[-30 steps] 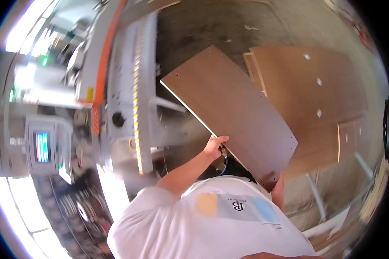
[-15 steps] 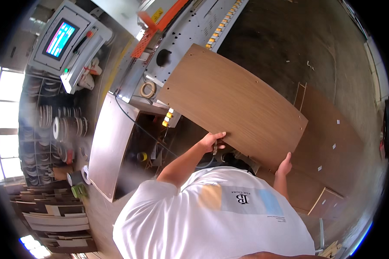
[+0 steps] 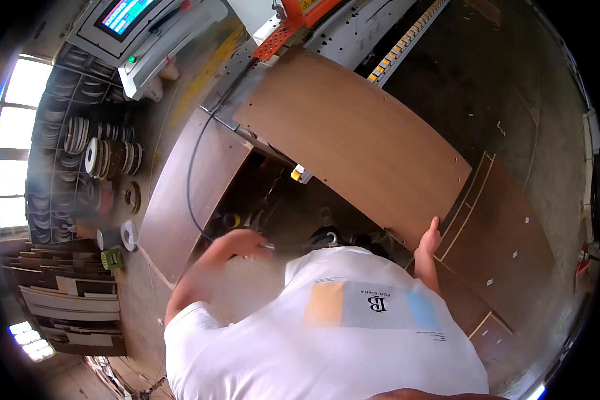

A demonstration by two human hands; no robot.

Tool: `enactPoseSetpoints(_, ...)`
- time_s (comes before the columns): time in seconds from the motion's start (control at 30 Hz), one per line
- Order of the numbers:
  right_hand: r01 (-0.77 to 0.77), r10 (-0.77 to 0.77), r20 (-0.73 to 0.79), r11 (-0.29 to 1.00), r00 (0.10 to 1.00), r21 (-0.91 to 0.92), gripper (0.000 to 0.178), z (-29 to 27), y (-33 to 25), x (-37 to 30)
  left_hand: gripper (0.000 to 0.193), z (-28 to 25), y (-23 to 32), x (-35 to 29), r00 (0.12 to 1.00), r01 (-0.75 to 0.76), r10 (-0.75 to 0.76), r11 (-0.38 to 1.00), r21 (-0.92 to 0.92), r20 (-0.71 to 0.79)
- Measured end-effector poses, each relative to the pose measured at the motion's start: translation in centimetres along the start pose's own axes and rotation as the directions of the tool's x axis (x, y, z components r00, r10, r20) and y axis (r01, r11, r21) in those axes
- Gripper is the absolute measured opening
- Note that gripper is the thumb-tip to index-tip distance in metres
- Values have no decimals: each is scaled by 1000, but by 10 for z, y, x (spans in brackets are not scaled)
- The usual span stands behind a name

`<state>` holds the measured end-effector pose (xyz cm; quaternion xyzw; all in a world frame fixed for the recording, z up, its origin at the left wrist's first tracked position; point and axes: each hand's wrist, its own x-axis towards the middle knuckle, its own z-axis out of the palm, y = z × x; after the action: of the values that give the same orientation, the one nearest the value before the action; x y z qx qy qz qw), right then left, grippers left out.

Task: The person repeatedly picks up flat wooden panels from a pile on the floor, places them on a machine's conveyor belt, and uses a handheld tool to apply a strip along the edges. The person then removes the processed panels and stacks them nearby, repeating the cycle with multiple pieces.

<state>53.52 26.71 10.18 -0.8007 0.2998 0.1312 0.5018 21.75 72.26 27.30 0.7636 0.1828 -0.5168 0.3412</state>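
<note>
A large brown wood-grain panel (image 3: 360, 140) with small holes near its corners lies tilted before me, its far left end over the machine bed. My right hand (image 3: 430, 241) grips its near right corner, thumb along the edge and fingers partly hidden below. Off to the left, clear of the panel, my left hand (image 3: 240, 245) is closed, slightly blurred, on an air hose with a metal end that pokes out past the fingers. The dark hose (image 3: 189, 177) loops from the machine down to this hand.
An edge-processing machine (image 3: 353, 33) with an orange guard stands ahead, its control console (image 3: 107, 33) at far left. A pale cabinet-like box (image 3: 190, 180) sits left. Brown panels (image 3: 507, 227) lie stacked right. Reels of edging (image 3: 107, 157) fill a rack; board offcuts (image 3: 73, 307) lean below.
My left hand has left the panel's near edge and swung left with the hose. The panel has shifted slightly toward the machine; my right hand stays at its corner. The view has turned.
</note>
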Motion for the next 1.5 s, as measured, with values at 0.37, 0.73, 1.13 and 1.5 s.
enactPoseSetpoints(0.37,377,-360,128,915,924,-145,73,46,-39,-24,58,-111,-120,83,421,-39,-467,847,-530,-778)
enactPoseSetpoints(0.73,-73,-61,377,941,924,330,60,30,-32,-27,51,5,-51,44,910,-182,153,983,-40,-385)
enactPoseSetpoints(1.13,-456,235,624,863,746,220,61,50,-54,-67,21,-3,-176,57,594,-476,-319,600,-643,-738)
enactPoseSetpoints(1.5,-502,250,601,813,759,295,66,58,-45,-61,43,-67,-10,187,515,-857,-98,-35,-515,-851)
